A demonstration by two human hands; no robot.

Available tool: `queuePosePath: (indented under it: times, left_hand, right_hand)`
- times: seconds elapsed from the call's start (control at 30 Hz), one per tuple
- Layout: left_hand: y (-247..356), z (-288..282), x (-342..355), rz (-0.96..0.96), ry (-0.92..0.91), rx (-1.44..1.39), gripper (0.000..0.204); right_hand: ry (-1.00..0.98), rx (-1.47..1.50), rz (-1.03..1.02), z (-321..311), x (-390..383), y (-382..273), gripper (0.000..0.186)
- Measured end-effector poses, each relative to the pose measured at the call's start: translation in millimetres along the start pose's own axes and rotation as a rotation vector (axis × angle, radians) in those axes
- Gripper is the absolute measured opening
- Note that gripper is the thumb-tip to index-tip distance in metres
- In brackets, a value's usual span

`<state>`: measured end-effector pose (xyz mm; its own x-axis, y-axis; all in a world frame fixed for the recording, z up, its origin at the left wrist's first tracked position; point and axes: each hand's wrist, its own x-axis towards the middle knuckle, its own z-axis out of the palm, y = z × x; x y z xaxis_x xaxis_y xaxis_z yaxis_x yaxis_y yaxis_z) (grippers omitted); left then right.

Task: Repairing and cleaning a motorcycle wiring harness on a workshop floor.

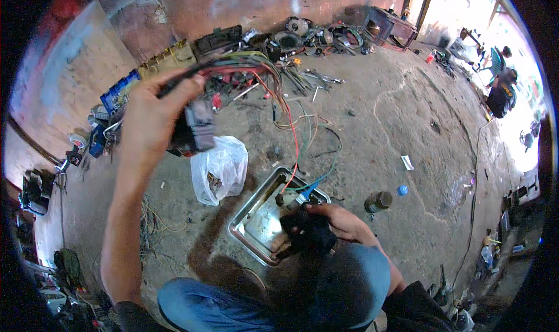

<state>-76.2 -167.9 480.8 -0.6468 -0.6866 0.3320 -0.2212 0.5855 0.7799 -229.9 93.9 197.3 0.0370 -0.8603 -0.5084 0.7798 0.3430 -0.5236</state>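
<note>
My left hand (148,113) is raised at the left, its fingers closed round a wiring harness with a dark boxy connector (201,125) hanging below the palm. The harness's wires (247,64), red, green and dark, arch over to the right and drop towards the metal tray (237,226). Low over the tray, my right hand (343,220) grips a black part (311,230) whose exact kind I cannot make out. Just beyond that part is a blue-handled brush (306,193); whether my fingers touch it is hidden.
A white plastic bag (220,169) stands left of the tray. To the right are a dark jar (378,202) and a blue cap (402,190). Tools and parts (291,41) line the far wall near a small wooden table (391,29). People (502,93) sit at the far right.
</note>
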Motion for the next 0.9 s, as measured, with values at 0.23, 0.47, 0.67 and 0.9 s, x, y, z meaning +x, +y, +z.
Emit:
queuePosePath:
  times: [0.23,0.47,0.67,0.9]
  left_hand:
    - [-8.6,43.4,19.2,0.026,-0.063,0.129,0.033]
    - [-7.4,47.2,33.8,-0.231,-0.224,-0.174,0.036]
    - [-33.2,65.6,25.6,-0.374,-0.284,-0.365,0.040]
    - [-66.1,85.7,13.1,-0.376,-0.365,-0.342,0.041]
  right_hand:
    - [-0.293,0.081,-0.352,65.9,46.5,-117.9,0.048]
    - [-0.230,0.006,-0.668,105.9,66.7,-256.4,0.040]
    - [-0.127,0.014,-0.591,166.1,29.8,-189.1,0.061]
    - [-0.234,0.267,-0.509,117.5,51.2,-146.1,0.082]
